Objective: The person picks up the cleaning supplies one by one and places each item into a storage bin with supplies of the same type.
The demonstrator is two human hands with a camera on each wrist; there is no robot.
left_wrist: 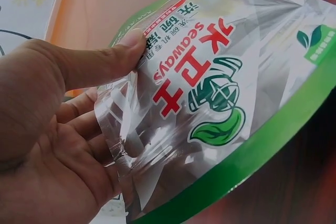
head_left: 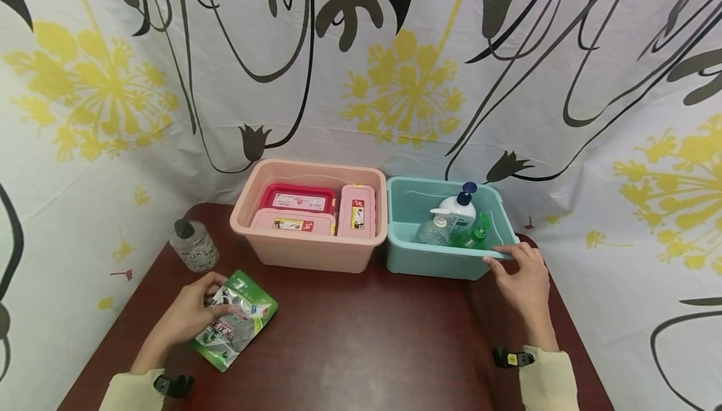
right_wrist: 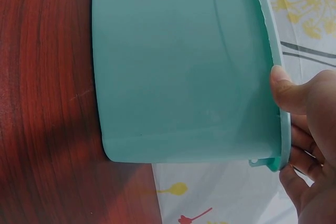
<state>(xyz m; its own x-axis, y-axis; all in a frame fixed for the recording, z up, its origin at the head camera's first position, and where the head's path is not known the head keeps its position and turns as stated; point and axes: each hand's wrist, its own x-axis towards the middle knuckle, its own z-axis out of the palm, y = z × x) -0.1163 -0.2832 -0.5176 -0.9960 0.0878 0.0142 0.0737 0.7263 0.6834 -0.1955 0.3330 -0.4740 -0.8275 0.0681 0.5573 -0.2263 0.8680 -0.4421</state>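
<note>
My left hand (head_left: 188,311) pinches a silver and green foil pouch (head_left: 239,320) by its edge, thumb on the printed face and fingers behind. In the left wrist view the pouch (left_wrist: 210,87) shows red lettering reading "Seaways" and a green leaf mark. At the table's right side, my right hand (head_left: 524,279) grips the front right rim of a teal bin (head_left: 434,264). Its thumb lies outside the rim in the right wrist view, the other fingers over the edge. Inside that bin stand a white pump bottle (head_left: 459,210), a clear pump bottle (head_left: 433,232) and a green bottle (head_left: 470,237).
A pink bin (head_left: 310,254) holding several lidded pink boxes (head_left: 357,210) stands left of the teal one. A clear bottle with a dark cap (head_left: 194,247) stands at the table's left edge. Patterned cloth (head_left: 406,148) hangs behind the brown table (head_left: 361,336).
</note>
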